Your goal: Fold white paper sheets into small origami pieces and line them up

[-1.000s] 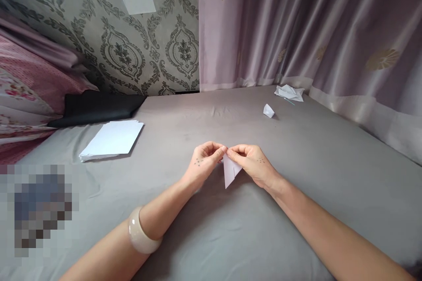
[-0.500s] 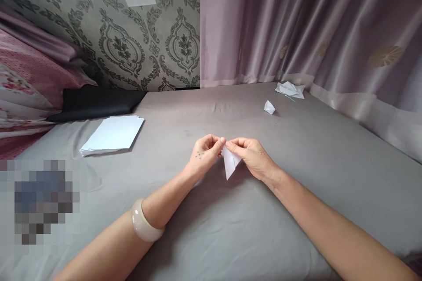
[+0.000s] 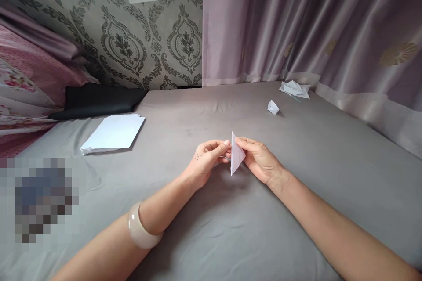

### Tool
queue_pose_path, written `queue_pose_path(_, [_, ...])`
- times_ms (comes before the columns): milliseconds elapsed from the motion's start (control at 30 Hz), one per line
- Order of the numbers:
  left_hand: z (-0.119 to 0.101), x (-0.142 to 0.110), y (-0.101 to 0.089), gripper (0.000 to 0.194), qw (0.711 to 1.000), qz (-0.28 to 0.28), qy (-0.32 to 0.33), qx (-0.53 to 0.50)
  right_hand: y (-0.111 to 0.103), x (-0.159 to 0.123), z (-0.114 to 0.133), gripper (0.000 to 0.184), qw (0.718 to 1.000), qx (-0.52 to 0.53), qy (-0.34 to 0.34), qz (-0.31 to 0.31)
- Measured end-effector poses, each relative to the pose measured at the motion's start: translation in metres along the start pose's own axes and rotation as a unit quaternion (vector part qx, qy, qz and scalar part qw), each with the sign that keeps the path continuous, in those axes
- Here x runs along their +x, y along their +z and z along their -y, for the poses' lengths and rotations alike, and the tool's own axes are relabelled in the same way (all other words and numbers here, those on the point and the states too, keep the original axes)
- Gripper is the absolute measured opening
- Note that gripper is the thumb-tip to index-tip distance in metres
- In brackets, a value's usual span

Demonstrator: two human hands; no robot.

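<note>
A small sheet of white paper folded into a triangle [image 3: 238,156] is held up over the bed, its long straight edge upright on the left. My right hand [image 3: 262,156] pinches it from the right, thumb near its upper part, other fingers partly hidden behind it. At the left edge is my left hand [image 3: 211,158], its fingers curled and fingertips against the paper; the thumb tip lies just beside that edge. A pale bangle [image 3: 141,228] circles my left forearm.
A stack of white paper [image 3: 114,133] lies at the left, near a black cloth-like item [image 3: 102,99]. Farther back on the grey sheet [image 3: 191,114] stand a small folded paper piece [image 3: 273,107] and several folded papers [image 3: 295,89]. A curtain [image 3: 257,30] hangs behind.
The folded paper has turned, so its point no longer hangs down and its long edge stands upright. My hands have moved slightly apart, and the left thumb has come off its top.
</note>
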State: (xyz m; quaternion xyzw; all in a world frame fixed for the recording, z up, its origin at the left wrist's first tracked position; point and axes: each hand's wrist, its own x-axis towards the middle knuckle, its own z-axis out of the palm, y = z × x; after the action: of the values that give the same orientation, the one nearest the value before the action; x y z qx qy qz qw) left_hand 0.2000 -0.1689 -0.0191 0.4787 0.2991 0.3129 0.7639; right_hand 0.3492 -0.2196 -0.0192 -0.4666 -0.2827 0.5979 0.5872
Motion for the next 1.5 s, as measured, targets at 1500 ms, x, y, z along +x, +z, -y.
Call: queue_pose_path(1500, [0.015, -0.01, 0.006, 0.01, 0.827, -0.198, 0.309, 0.426, 0.016, -0.02, -0.027, 0.014, 0.67, -0.616, -0.382, -0.16])
